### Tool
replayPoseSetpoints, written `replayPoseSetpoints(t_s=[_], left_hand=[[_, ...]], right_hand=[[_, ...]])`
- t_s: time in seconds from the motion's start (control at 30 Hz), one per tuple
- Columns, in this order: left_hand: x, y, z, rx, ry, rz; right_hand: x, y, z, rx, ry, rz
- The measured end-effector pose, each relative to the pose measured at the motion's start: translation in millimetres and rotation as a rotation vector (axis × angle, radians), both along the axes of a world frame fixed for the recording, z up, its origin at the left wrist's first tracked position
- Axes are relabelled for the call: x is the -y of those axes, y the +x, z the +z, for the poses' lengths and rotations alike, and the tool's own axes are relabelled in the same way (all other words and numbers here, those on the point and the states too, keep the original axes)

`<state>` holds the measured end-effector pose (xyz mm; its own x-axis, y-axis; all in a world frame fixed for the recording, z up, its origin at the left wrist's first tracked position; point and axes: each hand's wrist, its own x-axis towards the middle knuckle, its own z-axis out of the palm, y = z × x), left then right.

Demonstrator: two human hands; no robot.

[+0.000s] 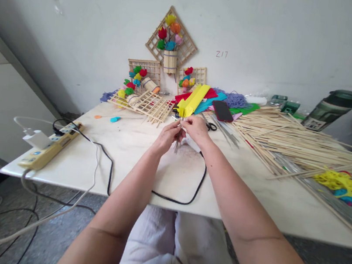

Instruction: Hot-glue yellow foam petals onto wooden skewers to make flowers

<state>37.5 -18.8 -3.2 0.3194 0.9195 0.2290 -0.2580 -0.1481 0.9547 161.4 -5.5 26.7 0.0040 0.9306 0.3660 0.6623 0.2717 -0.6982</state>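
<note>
A: From the head view, how do the hands stand?

B: Close together, the left hand [168, 136] and right hand [195, 128] pinched around the base of a yellow frilled piece [186, 108]. It rises just above the fingertips; thin stems [176, 148] hang below them, clear of the bench [134, 165].

A: Which step is that?

B: I'd judge it's gathering or fixing the piece onto its stems. The next move seems to call for one hand steadying the stems while the other presses or turns the base.

A: What's within reach?

B: Scissors [212, 127] just right of the hands, a phone [222, 111] beyond those, and sticks [288, 135] spread farther right. A lattice [153, 106] lies ahead and to the left.

A: Anything hard to make out?

B: The fingers cover the join, so I can't tell what fastens it. The yellow strip [201, 92] directly behind may be separate or joined. Under the right wrist, a white object [191, 144] is mostly covered; I can't identify it. The arms are cut off at the lower edge.
</note>
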Motion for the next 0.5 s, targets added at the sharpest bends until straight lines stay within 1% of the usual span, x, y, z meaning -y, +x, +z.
replayPoseSetpoints(t_s=[0.17,0.27,0.37,0.43,0.5], left_hand=[[2.8,1.5,2.7,0.01,-0.03,0.067],[3.1,0.3,5.2,-0.003,-0.05,0.113],[3.7,-2.4,7.4,0.01,-0.066,0.103],[4.9,-4.3,9.0,0.041,-0.081,0.081],[6.7,-6.1,11.0,0.083,-0.107,0.059]], right_hand=[[-9.5,-1.3,-11.7,-0.124,0.027,0.103],[-12.2,-1.8,-14.7,-0.168,0.055,0.174],[-10.0,1.1,-11.8,-0.215,0.057,0.266],[-7.2,4.8,-8.0,-0.272,0.028,0.343],[-4.6,8.9,-4.3,-0.358,-0.003,0.364]])
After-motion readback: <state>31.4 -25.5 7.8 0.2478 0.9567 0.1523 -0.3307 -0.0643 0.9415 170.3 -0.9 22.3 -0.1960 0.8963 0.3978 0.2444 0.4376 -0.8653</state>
